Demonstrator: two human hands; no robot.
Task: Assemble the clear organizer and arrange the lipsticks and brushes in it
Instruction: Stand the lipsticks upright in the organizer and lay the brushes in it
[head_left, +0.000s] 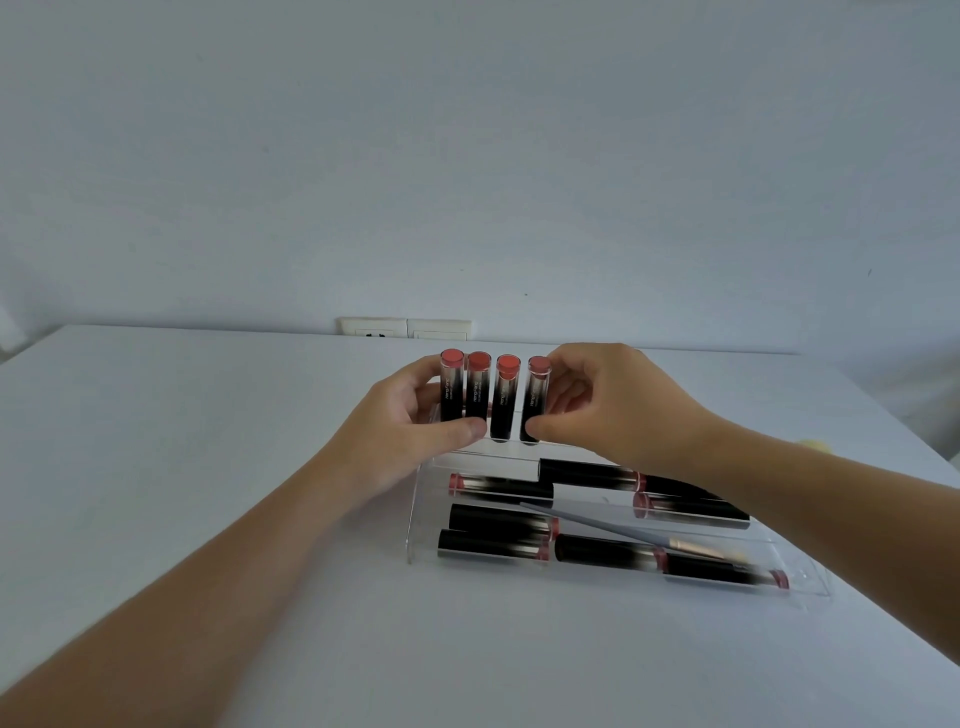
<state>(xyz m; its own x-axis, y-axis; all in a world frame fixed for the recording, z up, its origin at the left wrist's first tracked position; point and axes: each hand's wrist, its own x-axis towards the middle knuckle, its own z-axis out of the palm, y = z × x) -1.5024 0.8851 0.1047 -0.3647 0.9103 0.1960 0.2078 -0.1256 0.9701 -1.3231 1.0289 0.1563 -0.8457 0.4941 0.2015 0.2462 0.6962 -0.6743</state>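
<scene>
Head view, single frame.

- Clear organizer (415, 525) sits on the white table (208, 415), right of centre; its transparent walls are hard to trace, and the right end shows mostly as faint edges.
- Four lipsticks stand upright in a row at the organizer's back: first (451, 387), second (478, 387), third (505, 400), fourth (535, 400). Coral-red tops up, dark bodies; the printed text is too small to read with certainty.
- Left hand (410, 415): curled around the two left tubes, thumb across the front low down, fingers behind them and mostly hidden. Clamped on the first and second lipstick.
- Right hand (608, 410): thumb at the fourth lipstick's base, a fingertip over its cap; pinched on that tube. The remaining fingers are folded and partly hidden.
- Lower tiers hold lipsticks lying flat (498, 543); exact count uncertain, since the right forearm (779, 478) covers part of the upper tier.
- Grey-handled brush (613, 525) lies diagonally across the lying tubes; its bristle end is blurred.
- Wall outlet (405, 327) behind the table, lower part cut off by the table edge.
</scene>
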